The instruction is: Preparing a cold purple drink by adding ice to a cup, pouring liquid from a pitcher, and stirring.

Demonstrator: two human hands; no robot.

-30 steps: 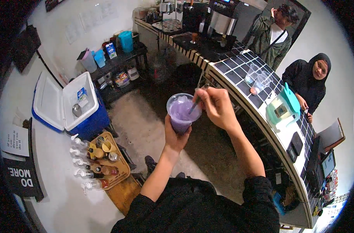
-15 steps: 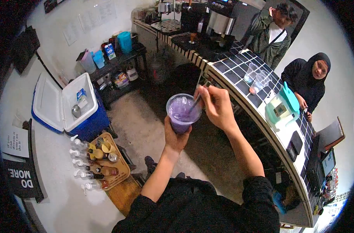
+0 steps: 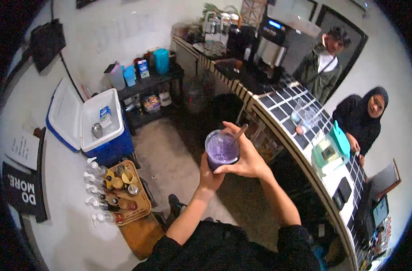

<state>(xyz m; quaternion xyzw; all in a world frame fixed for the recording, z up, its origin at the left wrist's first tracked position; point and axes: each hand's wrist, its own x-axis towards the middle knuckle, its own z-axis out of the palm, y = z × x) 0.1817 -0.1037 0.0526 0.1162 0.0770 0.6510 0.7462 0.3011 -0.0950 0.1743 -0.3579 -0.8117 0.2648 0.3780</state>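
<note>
A clear plastic cup of purple drink is held up in front of me, over the floor. My left hand wraps round its lower left side. Round the cup's right side curls my right hand, its thumb across the near side and its fingers along the far right. A spoon leans in the cup, its handle sticking out over the right rim beside my right fingers. The spoon's lower end is hidden in the drink.
A tiled counter curves along the right, with plastic cups and a teal-lidded pitcher. Two people stand behind it. At left are an open blue cooler, a tray of bottles and a dark shelf.
My right hand has let go of the spoon handle and moved down onto the cup's side. The spoon now leans on the rim. The view has shifted a little.
</note>
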